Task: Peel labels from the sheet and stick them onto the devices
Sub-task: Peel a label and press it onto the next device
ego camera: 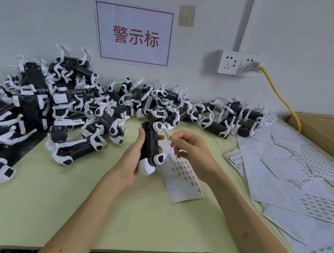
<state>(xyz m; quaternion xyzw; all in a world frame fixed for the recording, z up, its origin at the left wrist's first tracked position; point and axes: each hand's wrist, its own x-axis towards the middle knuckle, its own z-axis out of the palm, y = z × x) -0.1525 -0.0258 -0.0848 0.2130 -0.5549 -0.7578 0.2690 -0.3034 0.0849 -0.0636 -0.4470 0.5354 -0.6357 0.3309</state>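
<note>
Pale wall (291, 36) stood behind your green table (58, 207), whose left and right sides ran out of view. Across its back and left lay a heap of black-and-white devices (79, 102), too tangled to count, those at the far left cut off by the picture's edge. On your right, loose paper sheets (279, 176) overlapped, some printed with rows too small to read, and ran off the bottom corner. Beyond them a cardboard box (323, 130) showed only one corner. The label sheet (183, 180) lay flat on the table below your right hand, its upper end hidden behind that hand and the device. Your left hand (133, 159) gripped one device (150, 145) upright above the table, fingers curled round its black body and covering its far side. Your right hand (192, 148) pinched a tiny label (170, 136) between thumb and forefinger, just beside the device's upper white arm; whether it touched, you could not tell.
</note>
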